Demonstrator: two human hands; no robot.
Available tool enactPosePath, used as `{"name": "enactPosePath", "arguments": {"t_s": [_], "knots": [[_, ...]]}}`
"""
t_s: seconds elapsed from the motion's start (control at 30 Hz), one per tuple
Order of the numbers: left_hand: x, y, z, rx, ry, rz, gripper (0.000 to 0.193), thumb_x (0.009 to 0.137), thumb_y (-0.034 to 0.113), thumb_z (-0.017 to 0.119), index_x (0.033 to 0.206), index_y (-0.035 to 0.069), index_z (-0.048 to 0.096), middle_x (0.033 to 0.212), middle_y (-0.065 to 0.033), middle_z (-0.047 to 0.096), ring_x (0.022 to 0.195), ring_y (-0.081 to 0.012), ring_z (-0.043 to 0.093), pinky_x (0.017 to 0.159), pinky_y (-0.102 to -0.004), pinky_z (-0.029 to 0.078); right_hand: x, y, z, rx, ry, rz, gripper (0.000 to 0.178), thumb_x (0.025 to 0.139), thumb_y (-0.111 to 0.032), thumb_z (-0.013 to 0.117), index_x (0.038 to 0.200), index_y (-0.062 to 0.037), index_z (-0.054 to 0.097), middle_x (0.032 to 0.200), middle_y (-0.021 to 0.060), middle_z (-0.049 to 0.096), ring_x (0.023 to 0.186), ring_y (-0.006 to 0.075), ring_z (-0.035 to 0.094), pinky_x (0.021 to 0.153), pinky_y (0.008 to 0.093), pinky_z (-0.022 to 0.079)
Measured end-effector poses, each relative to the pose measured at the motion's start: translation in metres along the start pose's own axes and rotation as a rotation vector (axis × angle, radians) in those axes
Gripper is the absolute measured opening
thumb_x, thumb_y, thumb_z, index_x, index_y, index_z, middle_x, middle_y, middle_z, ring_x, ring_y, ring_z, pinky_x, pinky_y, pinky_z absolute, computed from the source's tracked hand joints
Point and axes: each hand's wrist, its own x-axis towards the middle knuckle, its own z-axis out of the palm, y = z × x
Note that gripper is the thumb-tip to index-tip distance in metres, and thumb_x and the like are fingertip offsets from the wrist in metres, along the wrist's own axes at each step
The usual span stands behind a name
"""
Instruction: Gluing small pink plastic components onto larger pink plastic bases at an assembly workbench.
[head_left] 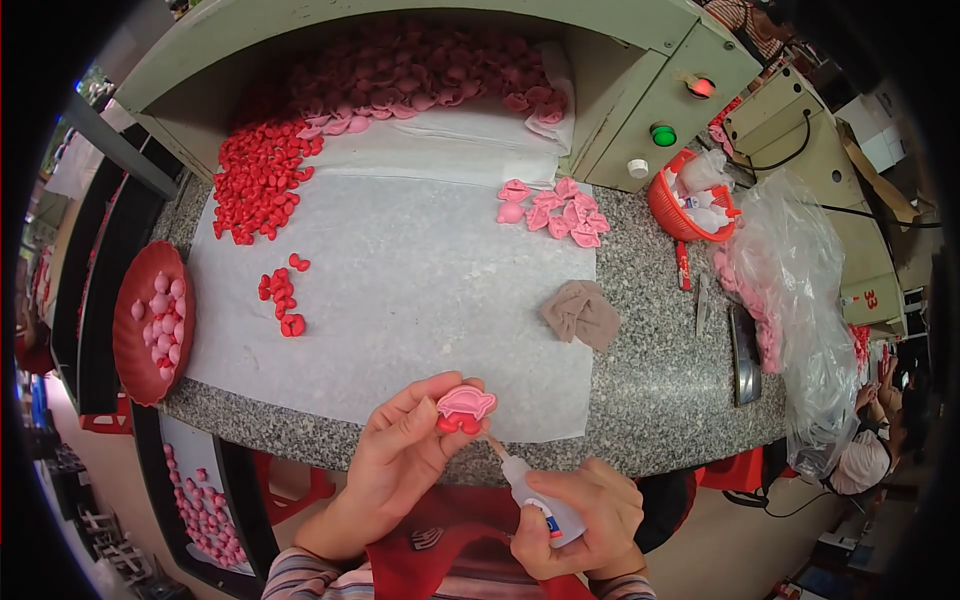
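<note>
My left hand (398,450) pinches a small moulded piece (466,404) between thumb and fingers, pink on top and glossy red below. Closed around a white squeeze bottle (516,472) is my right hand (600,510). The bottle's thin nozzle points up at the lower right of the piece, close to it; whether they touch I cannot tell. Both hands are above the near edge of the table. On the white sheet (400,270) lie a small group of red pieces (284,292), a cluster of pink shell-like pieces (566,215) and a crumpled brown cloth (582,314).
A green machine housing (625,120) spans the back, with pink parts (400,85) and a heap of red pieces (260,175) at its opening. A red bowl (128,330) stands left. At right are an orange basket (662,205), a phone (745,355) and a plastic bag (800,300).
</note>
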Motion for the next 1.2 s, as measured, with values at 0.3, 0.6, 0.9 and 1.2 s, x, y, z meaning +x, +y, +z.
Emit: {"name": "enactPosePath", "arguments": {"t_s": [0.3,0.6,0.9,1.2], "knots": [[-0.0012,0.0004,0.0012,0.004,0.002,0.005,0.032,0.086,0.015,0.053,0.115,0.000,0.050,0.117,-0.0193,0.050,0.109,-0.0317,0.051,0.092,-0.0408,0.044,-0.0013,0.0005,-0.0014,0.005,-0.024,-0.072,0.027,0.061,-0.009,0.063,0.087,-0.0015,0.061,0.052,0.0011,0.051,0.038,0.0116,0.041,0.037,0.0216,0.035],[-0.0028,-0.0009,0.0027,0.022,-0.014,0.021,0.033,0.085,0.014,0.054,0.114,-0.001,0.050,0.117,-0.0193,0.050,0.108,-0.0310,0.051,0.093,-0.0418,0.044,-0.0010,0.0019,0.0015,0.013,-0.041,-0.088,0.029,0.060,-0.010,0.063,0.088,-0.0021,0.061,0.052,0.0006,0.050,0.038,0.0115,0.041,0.038,0.0210,0.036],[-0.0027,-0.0008,0.0019,0.026,-0.005,0.014,0.032,0.085,0.014,0.054,0.113,-0.001,0.051,0.116,-0.0191,0.051,0.108,-0.0303,0.051,0.092,-0.0413,0.044,-0.0003,-0.0005,0.0002,0.008,-0.040,-0.099,0.029,0.060,-0.010,0.063,0.089,-0.0016,0.061,0.052,0.0004,0.050,0.039,0.0112,0.042,0.037,0.0211,0.036],[-0.0033,-0.0014,0.0029,0.026,-0.088,0.002,0.032,0.089,0.013,0.049,0.117,-0.003,0.048,0.119,-0.0165,0.051,0.108,-0.0240,0.052,0.092,-0.0363,0.042,0.0037,-0.0034,0.0024,0.021,-0.047,-0.082,0.027,0.060,-0.009,0.061,0.086,-0.0029,0.059,0.056,0.0015,0.053,0.039,0.0132,0.043,0.038,0.0228,0.036]]}}
